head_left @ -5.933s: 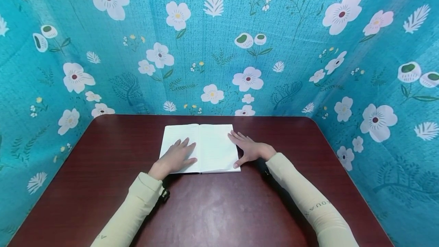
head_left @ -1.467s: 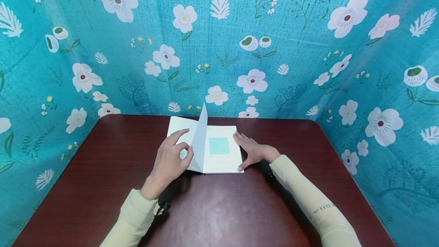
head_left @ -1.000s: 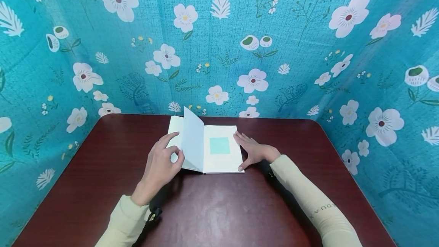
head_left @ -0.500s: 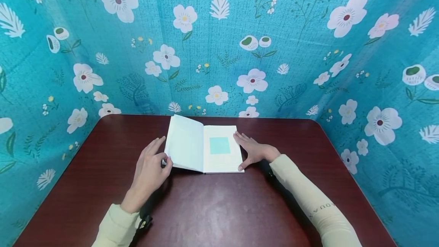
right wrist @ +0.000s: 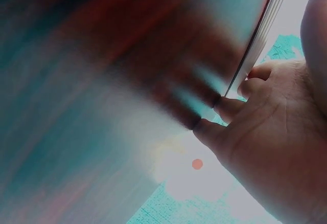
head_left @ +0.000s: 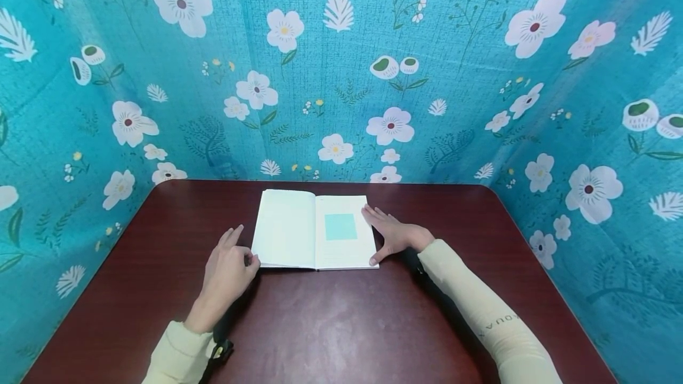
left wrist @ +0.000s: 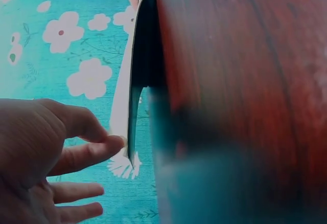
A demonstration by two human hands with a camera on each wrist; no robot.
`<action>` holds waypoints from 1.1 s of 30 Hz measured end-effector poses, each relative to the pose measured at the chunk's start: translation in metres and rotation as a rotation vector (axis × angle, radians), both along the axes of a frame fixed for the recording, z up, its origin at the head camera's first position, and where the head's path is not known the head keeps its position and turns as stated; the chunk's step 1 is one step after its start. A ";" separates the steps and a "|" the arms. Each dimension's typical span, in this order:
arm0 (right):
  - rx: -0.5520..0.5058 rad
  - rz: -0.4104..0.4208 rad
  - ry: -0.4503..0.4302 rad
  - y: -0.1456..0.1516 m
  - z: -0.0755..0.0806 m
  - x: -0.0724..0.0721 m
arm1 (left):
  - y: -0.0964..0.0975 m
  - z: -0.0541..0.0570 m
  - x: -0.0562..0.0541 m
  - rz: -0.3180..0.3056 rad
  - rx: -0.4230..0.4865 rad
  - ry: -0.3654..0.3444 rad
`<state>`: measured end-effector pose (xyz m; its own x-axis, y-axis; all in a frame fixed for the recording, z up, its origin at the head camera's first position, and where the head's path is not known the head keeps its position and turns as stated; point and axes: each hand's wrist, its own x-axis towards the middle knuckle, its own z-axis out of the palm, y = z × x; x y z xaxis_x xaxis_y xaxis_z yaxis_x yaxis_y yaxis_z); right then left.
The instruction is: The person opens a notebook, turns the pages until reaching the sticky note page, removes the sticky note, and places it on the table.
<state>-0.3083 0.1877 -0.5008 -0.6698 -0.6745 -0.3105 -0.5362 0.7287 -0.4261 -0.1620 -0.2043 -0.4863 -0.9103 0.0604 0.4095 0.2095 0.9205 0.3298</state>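
Observation:
An open notebook point(head_left: 285, 230) lies on the table in the head view, its white pages facing up. On the right-hand page is a pale teal square point(head_left: 341, 227); whether it is a stuck-on note or print, I cannot tell. My left hand point(head_left: 226, 271) is at the notebook's near left corner. In the left wrist view its thumb and index finger pinch the page point(left wrist: 121, 127) at the corner, while the other fingers stick out. Along the right edge, my right hand point(head_left: 396, 234) rests with fingers and thumb spread, thumb at the near corner and fingertips at the upper edge.
The dark red-brown table point(head_left: 331, 325) extends around the notebook, with rounded far corners. A blue flowered curtain point(head_left: 341, 76) hangs behind it and along both sides. Dark straps point(head_left: 221, 348) sit at the wrists below the pale sleeves.
My left hand, earlier flat on the left page, has carried a raised page leftward and lowered it onto the left side. The teal square has come into view. The right hand stays in place.

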 end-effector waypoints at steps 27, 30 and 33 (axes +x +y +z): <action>0.015 -0.007 0.004 0.001 -0.003 -0.003 | -0.003 -0.008 -0.006 0.016 -0.103 -0.223; 0.020 -0.007 0.005 0.001 -0.003 -0.003 | -0.003 -0.008 -0.006 0.019 -0.134 -0.250; 0.022 -0.008 0.005 0.001 -0.003 -0.003 | -0.003 -0.007 -0.006 0.038 -0.157 -0.281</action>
<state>-0.3112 0.1884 -0.5042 -0.6768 -0.6623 -0.3215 -0.5326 0.7420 -0.4071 -0.1683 -0.2069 -0.4931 -0.9893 0.0664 0.1302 0.0944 0.9702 0.2233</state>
